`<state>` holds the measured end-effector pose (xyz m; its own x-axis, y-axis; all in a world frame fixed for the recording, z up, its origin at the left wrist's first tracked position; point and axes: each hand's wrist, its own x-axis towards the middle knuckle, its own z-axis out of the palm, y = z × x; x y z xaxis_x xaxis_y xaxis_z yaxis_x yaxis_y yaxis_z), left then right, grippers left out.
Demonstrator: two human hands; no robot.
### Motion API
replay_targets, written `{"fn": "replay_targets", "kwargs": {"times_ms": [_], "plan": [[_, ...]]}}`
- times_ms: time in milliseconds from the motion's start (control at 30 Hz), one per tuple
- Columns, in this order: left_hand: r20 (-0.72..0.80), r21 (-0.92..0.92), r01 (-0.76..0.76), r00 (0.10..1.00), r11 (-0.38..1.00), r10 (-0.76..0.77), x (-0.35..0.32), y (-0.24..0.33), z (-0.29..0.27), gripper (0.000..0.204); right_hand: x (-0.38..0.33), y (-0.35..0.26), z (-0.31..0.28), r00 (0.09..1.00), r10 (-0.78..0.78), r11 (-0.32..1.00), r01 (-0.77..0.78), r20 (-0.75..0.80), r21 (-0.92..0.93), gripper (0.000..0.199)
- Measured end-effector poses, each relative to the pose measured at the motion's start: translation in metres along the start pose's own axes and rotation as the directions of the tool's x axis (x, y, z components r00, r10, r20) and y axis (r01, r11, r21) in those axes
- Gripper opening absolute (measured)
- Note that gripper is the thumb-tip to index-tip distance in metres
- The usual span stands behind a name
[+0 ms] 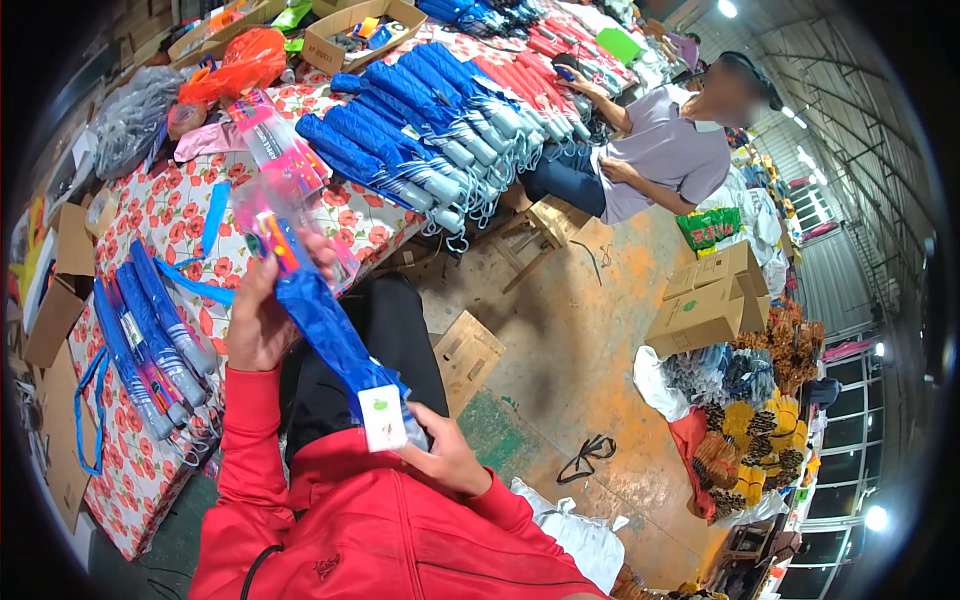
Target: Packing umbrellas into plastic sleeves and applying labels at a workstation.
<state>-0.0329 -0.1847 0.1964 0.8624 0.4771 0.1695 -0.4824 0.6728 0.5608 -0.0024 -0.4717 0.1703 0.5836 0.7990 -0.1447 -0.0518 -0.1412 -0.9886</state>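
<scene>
My left hand (262, 318) grips the upper part of a folded blue umbrella (330, 330) and a clear plastic sleeve (280, 215) with pink print around its tip. My right hand (447, 458) holds the umbrella's lower handle end, where a white tag (383, 417) hangs. The umbrella slants across my lap, above my red jacket (380, 530). Beside my left hand, several finished blue umbrellas (150, 340) lie on the flower-patterned table (180, 210).
A large stack of blue umbrellas (420, 130) and red ones (530, 85) fills the table's far end. A seated person in a grey shirt (665, 150) works there. Cardboard boxes (710, 300), a wooden stool (545, 225) and bundled goods (750, 440) stand on the concrete floor.
</scene>
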Motion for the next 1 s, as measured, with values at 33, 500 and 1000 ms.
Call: {"fn": "replay_targets", "kwargs": {"times_ms": [33, 500, 1000], "plan": [[-0.101, 0.048, -0.011, 0.995, 0.999, 0.016, 0.002, 0.005, 0.0, 0.06, 0.004, -0.004, 0.003, 0.984, -0.14, 0.966, 0.112, -0.108, -0.233, 0.025], [-0.238, 0.185, 0.053, 0.971, 0.981, -0.008, -0.01, -0.025, 0.024, 0.045, 0.015, -0.037, -0.003, 0.994, 0.094, 0.984, -0.101, 0.053, 0.145, 0.025], [-0.32, 0.298, 0.188, 0.943, 0.936, -0.088, -0.029, -0.018, 0.025, 0.031, 0.016, -0.034, 0.01, 0.987, 0.146, 0.989, -0.143, -0.063, 0.048, 0.024]]}}
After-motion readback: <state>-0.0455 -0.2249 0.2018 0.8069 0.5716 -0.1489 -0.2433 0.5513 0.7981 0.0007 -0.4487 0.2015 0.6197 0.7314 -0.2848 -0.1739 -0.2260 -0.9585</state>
